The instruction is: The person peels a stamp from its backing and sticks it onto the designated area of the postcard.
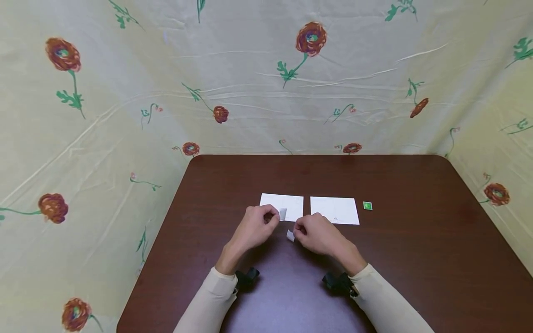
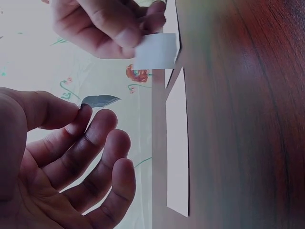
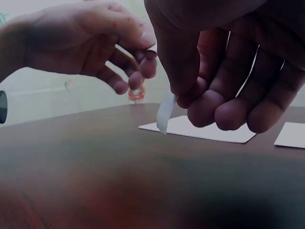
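My left hand (image 1: 261, 225) pinches a small, thin, slightly curved slip (image 1: 283, 214) between thumb and forefinger. In the left wrist view this slip (image 2: 100, 100) looks grey, and the other fingers spread loosely below it. My right hand (image 1: 318, 234) pinches a small white paper slip (image 1: 290, 236) by one end. The white slip (image 3: 166, 113) hangs down from thumb and forefinger in the right wrist view. Both hands are raised over the table, a short gap between them. Behind the left hand lies a white card (image 1: 291, 203), partly covered by the hand and its slip.
A second white card (image 1: 339, 210) with a small mark near its lower edge lies to the right of the first. Further right is a small green square with a pale border (image 1: 368, 206). The brown table (image 1: 399, 259) stands against floral cloth (image 1: 250, 64).
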A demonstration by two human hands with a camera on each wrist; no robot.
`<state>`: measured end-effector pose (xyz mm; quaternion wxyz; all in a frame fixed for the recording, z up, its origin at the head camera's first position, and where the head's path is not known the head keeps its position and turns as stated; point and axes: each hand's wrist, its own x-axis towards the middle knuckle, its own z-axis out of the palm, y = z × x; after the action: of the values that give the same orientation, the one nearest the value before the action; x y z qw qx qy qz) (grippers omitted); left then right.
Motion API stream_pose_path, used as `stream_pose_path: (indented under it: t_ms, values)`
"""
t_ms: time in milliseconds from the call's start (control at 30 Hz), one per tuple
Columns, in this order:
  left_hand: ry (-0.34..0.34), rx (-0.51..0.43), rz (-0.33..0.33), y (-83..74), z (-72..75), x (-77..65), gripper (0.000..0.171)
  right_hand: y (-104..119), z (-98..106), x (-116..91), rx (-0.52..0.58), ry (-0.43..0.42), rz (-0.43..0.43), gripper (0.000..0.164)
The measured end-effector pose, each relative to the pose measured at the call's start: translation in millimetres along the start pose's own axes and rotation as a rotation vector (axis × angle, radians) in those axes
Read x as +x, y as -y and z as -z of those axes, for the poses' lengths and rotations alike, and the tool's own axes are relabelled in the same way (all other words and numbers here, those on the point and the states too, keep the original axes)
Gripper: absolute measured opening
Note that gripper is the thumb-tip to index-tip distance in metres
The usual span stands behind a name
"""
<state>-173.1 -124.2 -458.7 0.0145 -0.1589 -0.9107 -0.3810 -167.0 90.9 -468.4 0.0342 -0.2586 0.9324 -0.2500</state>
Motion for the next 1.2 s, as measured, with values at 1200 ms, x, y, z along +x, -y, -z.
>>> stream_pose_path:
  t_ms: [1200]
  values:
    - [0.001, 0.016, 0.017, 3.6, -2.8, -4.4, 0.011, 4.8, -21.1, -3.1, -0.161, -0.046, -0.024, 0.023]
